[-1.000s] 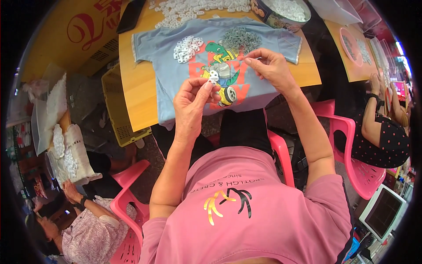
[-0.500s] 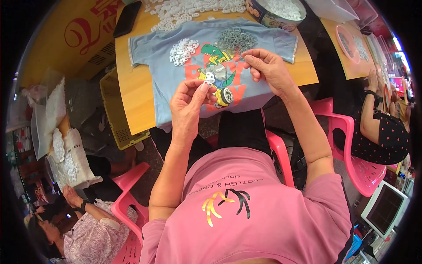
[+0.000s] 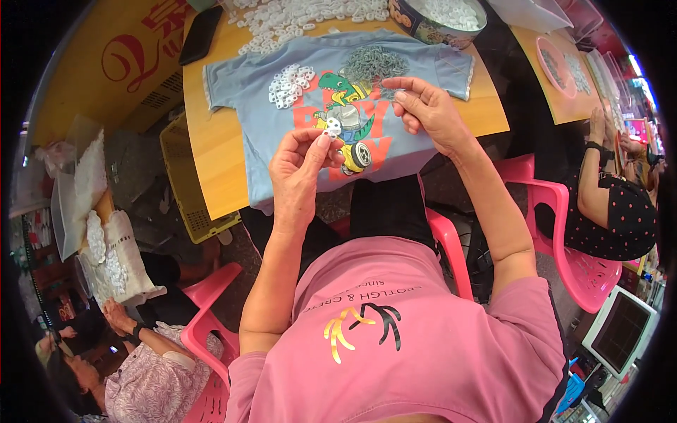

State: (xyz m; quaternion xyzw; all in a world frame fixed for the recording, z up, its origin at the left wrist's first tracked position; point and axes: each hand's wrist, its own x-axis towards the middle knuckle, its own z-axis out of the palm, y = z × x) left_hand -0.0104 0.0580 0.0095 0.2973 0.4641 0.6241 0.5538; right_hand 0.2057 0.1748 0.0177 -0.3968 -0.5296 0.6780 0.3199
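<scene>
My left hand (image 3: 300, 158) is closed in a pinch on a small white plastic piece with dark round holes (image 3: 332, 128), held above the light-blue T-shirt (image 3: 271, 148) spread on the table. My right hand (image 3: 430, 116) is at the near right edge of a pile of small grey screw-like pieces (image 3: 374, 63), with thumb and index finger bent close together. Whatever lies between those fingertips is too small to make out. A heap of similar white pieces (image 3: 290, 84) rests on the shirt to the left of the grey pile.
Many loose white pieces (image 3: 289, 21) cover the far part of the wooden table (image 3: 215, 166). A round tin (image 3: 423, 25) of white pieces stands at the far right, a black phone (image 3: 199, 35) at the far left. Pink chairs (image 3: 557, 204) and other people (image 3: 151, 370) flank me.
My right fingertips have shifted slightly left and away from me, toward the grey pile. My left hand keeps its pinch on the white piece, almost still.
</scene>
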